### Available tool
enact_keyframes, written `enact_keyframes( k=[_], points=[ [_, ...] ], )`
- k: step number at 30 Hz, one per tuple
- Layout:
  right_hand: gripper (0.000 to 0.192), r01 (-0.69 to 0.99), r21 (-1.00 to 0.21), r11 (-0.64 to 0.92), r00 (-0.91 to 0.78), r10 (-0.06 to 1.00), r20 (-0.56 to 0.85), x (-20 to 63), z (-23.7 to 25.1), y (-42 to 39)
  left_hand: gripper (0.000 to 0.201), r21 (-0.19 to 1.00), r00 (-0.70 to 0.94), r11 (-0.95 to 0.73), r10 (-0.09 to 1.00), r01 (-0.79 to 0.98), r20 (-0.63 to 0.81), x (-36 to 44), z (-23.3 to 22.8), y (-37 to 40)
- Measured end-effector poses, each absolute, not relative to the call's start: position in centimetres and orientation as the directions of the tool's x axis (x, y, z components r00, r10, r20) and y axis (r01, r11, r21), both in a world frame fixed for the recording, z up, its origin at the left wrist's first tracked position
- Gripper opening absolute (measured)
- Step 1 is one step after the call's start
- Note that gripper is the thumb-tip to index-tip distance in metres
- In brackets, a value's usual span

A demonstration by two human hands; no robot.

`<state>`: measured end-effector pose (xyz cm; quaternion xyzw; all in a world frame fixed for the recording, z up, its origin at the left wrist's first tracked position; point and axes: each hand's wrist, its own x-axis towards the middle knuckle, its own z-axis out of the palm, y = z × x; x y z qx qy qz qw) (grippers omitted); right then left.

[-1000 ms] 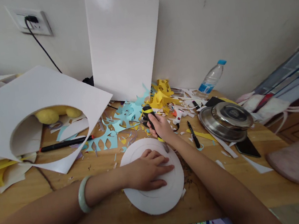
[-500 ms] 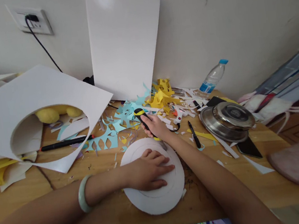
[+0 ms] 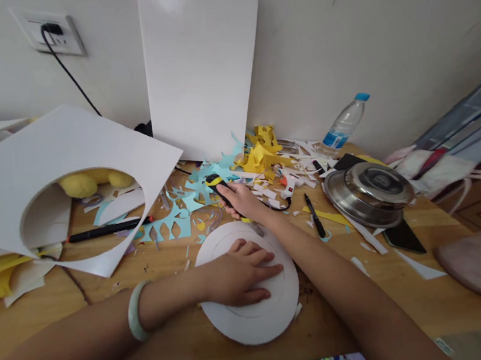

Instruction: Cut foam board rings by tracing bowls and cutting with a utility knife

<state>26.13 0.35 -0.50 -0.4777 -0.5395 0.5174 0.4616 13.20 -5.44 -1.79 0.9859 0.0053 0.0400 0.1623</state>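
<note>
A white foam-board disc (image 3: 258,313) lies on the wooden table (image 3: 177,342), with a fainter ring scored inside its rim. My left hand (image 3: 235,275) presses flat on the disc, fingers spread toward the right. My right hand (image 3: 241,200) grips a black-and-yellow utility knife (image 3: 219,187), its handle pointing up and left. The blade tip meets the disc's far edge, just right of my left fingertips. A pale green bangle (image 3: 134,312) sits on my left wrist.
A big white board with a round hole (image 3: 65,162) lies at left; another white board (image 3: 200,61) leans on the wall. Blue and yellow paper scraps (image 3: 259,157), black markers (image 3: 314,217), a steel lid (image 3: 368,187), a phone (image 3: 403,236) and a water bottle (image 3: 342,125) crowd the back.
My right hand has drawn the knife leftward along the disc's far edge, and the handle has tilted further left. My left hand has stayed pressed on the disc.
</note>
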Motion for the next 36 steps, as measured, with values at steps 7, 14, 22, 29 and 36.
enact_keyframes(
  k=[7,14,22,29,36],
  points=[
    [0.038,-0.051,-0.997,0.054,0.106,0.993,0.048,27.5,-0.5,0.2,0.047,0.29,0.995,-0.957,0.008,-0.022,0.102,12.9,-1.3,-5.5],
    [0.039,-0.039,-0.999,0.016,0.446,0.895,-0.003,29.6,-1.1,-3.6,0.044,0.274,0.989,-0.962,0.037,-0.004,0.144,12.8,-1.1,-5.6],
    [0.043,0.046,-0.999,-0.02,0.379,0.925,-0.001,29.1,-1.5,-3.9,0.047,0.31,0.994,-0.95,0.003,-0.032,0.111,13.0,-1.9,-5.1],
    [0.042,0.068,-0.997,0.021,0.294,0.955,0.04,29.1,-2.0,-2.9,0.046,0.312,0.994,-0.949,-0.006,-0.039,0.106,13.1,-1.9,-5.0],
    [0.039,0.098,-0.995,0.011,0.145,0.989,0.026,28.6,-1.9,-2.4,0.047,0.309,0.993,-0.95,-0.008,-0.044,0.116,13.1,-2.0,-5.1]
  ],
)
